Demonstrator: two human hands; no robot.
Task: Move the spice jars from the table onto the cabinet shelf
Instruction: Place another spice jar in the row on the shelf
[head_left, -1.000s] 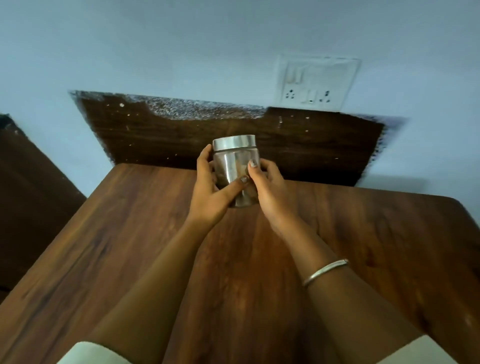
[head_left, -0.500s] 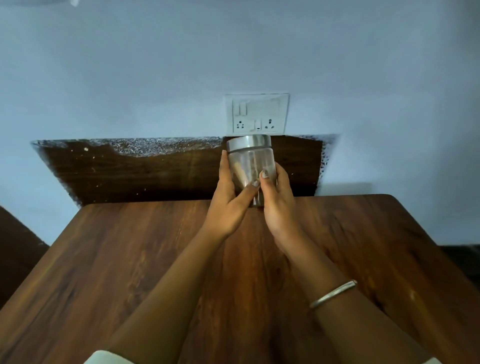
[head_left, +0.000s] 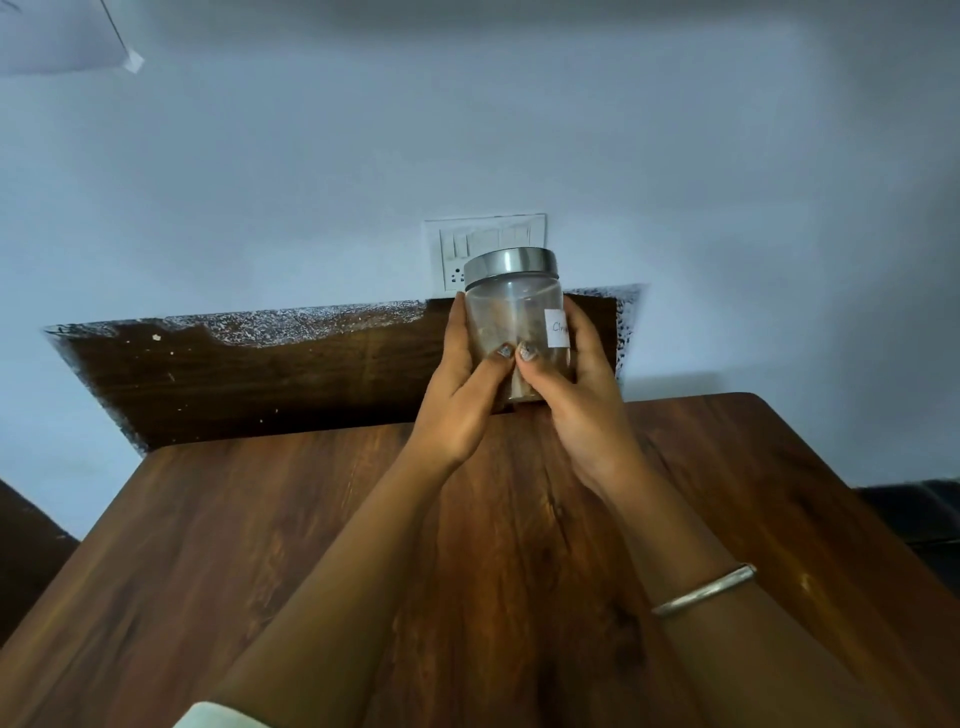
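Both left hand (head_left: 457, 400), right hand (head_left: 582, 410) curled round clear cylindrical jar (head_left: 514, 317) — brushed-metal lid (head_left: 511, 265); grained wooden table (head_left: 260, 545)

The spice jar (head_left: 511, 317) is clear plastic or glass, closed with a silver metal lid (head_left: 511, 266). It has a white handwritten label (head_left: 557, 328) and brownish contents. It is nearly upright, clasped between the left hand (head_left: 457, 400) and right hand (head_left: 582, 410) above the tabletop's (head_left: 467, 571) far edge.
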